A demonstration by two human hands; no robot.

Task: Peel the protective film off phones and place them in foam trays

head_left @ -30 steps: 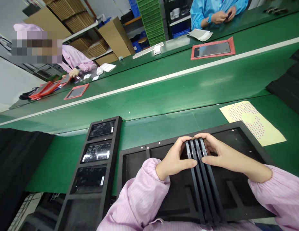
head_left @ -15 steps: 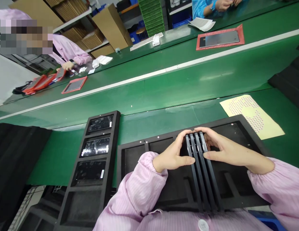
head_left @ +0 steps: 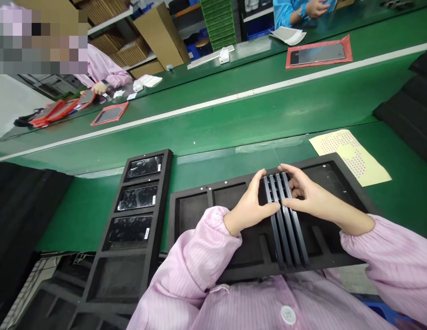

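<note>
Several thin dark tablet-like devices [head_left: 284, 229] stand on edge, side by side, above a black foam tray [head_left: 194, 217]. My left hand [head_left: 251, 208] presses their left side, thumb along the near edges and fingers at the far top. On the right side, my right hand [head_left: 299, 190] holds the same stack with its thumb on the edges and its fingers bent behind. The lower ends reach close to my pink sleeved coat; whether they touch the tray I cannot tell.
Left of me, another black foam tray [head_left: 158, 220] carries dark-screened devices [head_left: 137, 198] with white labels. A yellow dotted sheet [head_left: 354, 158] lies right. Black foam stacks [head_left: 24, 215] flank the bench. Across the divider, two people work near red sleeves [head_left: 318, 52].
The stack and both hands have shifted slightly up and left in view. My left fingers have come away from the right fingertips, leaving the top edges of the devices more exposed.
</note>
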